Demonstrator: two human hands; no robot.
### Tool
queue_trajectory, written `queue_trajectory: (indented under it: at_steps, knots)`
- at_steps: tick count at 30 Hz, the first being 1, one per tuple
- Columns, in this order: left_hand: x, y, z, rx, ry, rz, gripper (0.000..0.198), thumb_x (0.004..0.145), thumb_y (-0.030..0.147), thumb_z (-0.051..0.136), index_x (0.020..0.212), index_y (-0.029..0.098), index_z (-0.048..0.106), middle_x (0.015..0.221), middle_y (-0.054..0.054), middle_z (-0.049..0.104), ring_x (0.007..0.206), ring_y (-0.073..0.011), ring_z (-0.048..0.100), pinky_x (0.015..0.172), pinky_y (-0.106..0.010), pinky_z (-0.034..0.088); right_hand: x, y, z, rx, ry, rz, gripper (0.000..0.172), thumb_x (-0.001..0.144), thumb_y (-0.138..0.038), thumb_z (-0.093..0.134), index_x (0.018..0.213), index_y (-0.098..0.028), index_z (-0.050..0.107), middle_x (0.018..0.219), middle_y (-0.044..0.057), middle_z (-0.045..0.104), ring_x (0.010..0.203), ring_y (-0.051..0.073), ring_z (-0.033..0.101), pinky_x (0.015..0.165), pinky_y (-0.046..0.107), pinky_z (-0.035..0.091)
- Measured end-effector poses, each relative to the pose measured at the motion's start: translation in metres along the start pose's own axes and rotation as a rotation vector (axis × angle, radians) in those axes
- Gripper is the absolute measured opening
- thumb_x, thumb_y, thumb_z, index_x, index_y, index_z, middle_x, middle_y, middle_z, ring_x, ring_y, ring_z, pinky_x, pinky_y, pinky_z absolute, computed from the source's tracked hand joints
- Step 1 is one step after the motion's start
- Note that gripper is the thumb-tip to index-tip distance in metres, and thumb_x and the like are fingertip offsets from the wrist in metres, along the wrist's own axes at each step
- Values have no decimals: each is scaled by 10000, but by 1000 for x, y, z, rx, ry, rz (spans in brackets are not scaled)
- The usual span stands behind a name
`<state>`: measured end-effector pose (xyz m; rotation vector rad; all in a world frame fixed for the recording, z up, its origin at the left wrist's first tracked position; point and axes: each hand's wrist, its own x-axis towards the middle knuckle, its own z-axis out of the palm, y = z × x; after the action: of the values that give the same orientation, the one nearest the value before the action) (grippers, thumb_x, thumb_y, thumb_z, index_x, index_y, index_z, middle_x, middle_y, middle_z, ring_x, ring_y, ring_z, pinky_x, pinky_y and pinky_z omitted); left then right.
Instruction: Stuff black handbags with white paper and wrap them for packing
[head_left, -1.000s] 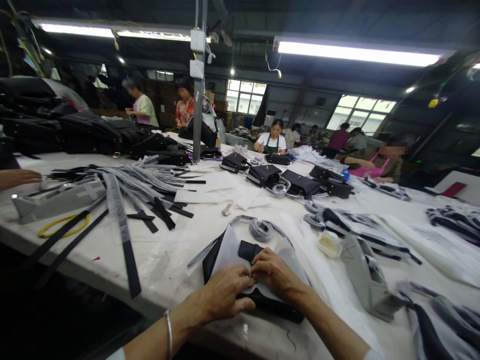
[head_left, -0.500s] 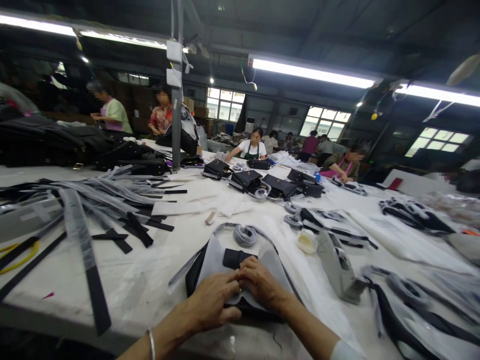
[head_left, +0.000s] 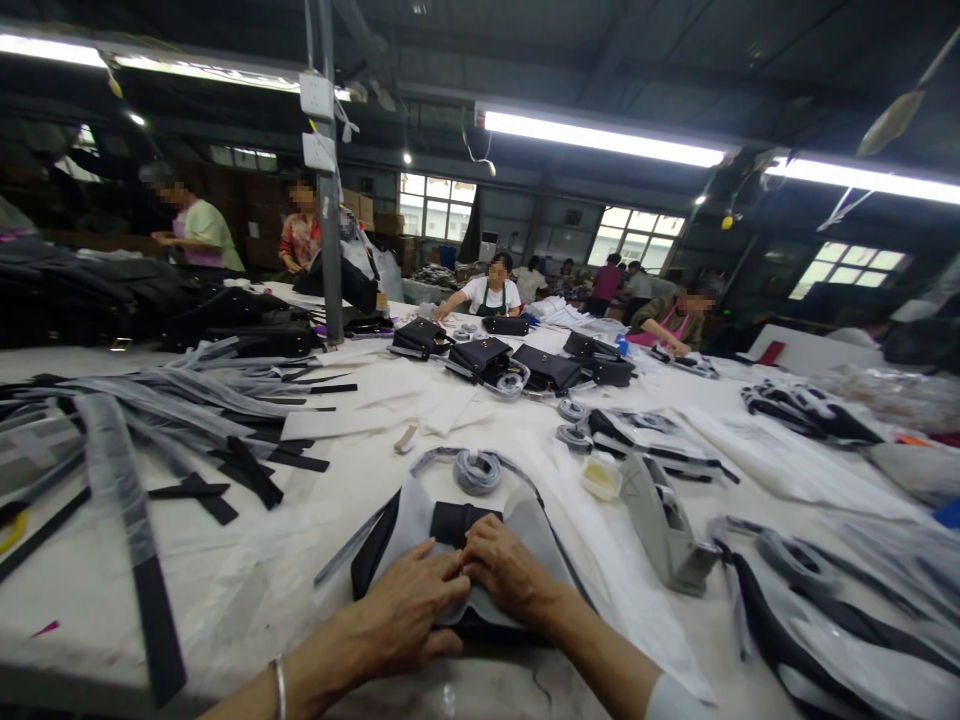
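A black handbag [head_left: 366, 560] lies in front of me on the white table, its front covered by pale grey wrapping sheet [head_left: 414, 515]. Across its middle runs a black flap tab [head_left: 466, 518]. My left hand [head_left: 409, 612] rests flat on the sheet, fingers stretched out and thumb apart. My right hand [head_left: 504, 572] has its fingers bent and pressed together at the tab's lower end; the fingertips are partly hidden. Beyond the tab, a coiled wrapped strap [head_left: 477, 472] sits inside the arch of the bag's wrapped handle [head_left: 517, 462].
Plastic-covered black strips [head_left: 124, 490] spread over the left side. To the right stand a grey tape dispenser [head_left: 664, 525] and a small yellowish container [head_left: 601, 478], with another wrapped bag [head_left: 780, 610] nearer. Several black bags [head_left: 480, 355] lie farther back, where co-workers [head_left: 491, 290] work.
The whole view has shifted slightly, so things appear farther left. Both hands stay at the bag's front in nearly the same pose, the left fingers reaching a little higher beside the tab.
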<state>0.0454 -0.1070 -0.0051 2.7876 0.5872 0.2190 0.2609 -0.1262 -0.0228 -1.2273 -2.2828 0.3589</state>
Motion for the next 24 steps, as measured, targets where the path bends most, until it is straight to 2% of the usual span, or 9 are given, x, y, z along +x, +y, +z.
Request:
queue_trajectory:
  at_steps: [5,8,10,12,14,15,17,20,24]
  knots:
    - [1,7,-12,-34,-32,-34,535,762,369,816,1210,278,539,1342,-48,561,1229,-284,552,1134,-514,342,2,-4,5,-18,30,57,136,814,-69,590,823,-201,619,905,34,604,974,217,515,887,348,450]
    - [0,9,-15,-29,-24,-16,553,773,372,808,1243,280,531,1361,-57,550,1245,-283,542,1134,-492,351,6,-7,9,-1,54,211,128,788,-83,613,754,-201,647,866,38,645,958,225,553,879,351,449]
    - [0,8,-9,-10,-15,2,521,792,362,792,1238,276,538,1377,-66,541,1251,-280,540,1127,-481,361,3,-9,8,14,40,305,137,815,-119,616,730,-205,681,826,42,682,909,225,599,845,351,465]
    - [1,4,5,38,5,6,482,818,353,765,1238,270,544,1386,-81,536,1265,-291,529,1114,-492,370,-6,-10,4,3,21,326,134,879,-209,605,891,-222,737,924,60,729,938,240,639,862,370,483]
    - [2,1,21,114,40,0,447,868,324,709,1273,260,531,1416,-113,515,1304,-309,496,1104,-509,369,-22,-11,-3,-60,6,288,282,925,-332,599,1175,-244,695,1170,95,712,1106,281,628,991,433,456]
    - [2,-1,29,149,60,-3,454,887,324,688,1301,250,517,1440,-134,494,1325,-320,475,1099,-515,369,-31,-12,-8,-102,-12,261,382,933,-390,600,1288,-254,636,1296,108,659,1211,304,582,1073,478,401]
    - [1,-4,37,196,97,5,516,900,363,677,1357,230,478,1484,-165,448,1352,-335,445,1098,-514,367,-48,-11,-19,-166,-85,217,497,941,-467,587,1397,-275,547,1443,105,544,1349,328,472,1172,560,264]
    - [-6,-7,35,215,128,37,665,867,427,718,1431,247,417,1494,-162,447,1350,-336,454,1100,-493,369,-63,-8,-31,-170,-183,220,555,956,-531,542,1460,-317,459,1534,75,419,1427,321,366,1196,603,196]
    - [-14,-11,21,227,165,-60,610,891,389,699,1436,287,445,1433,-121,536,1297,-318,520,1096,-494,371,-68,-4,-33,-151,-141,287,533,977,-556,481,1464,-342,445,1560,72,367,1451,307,322,1200,599,195]
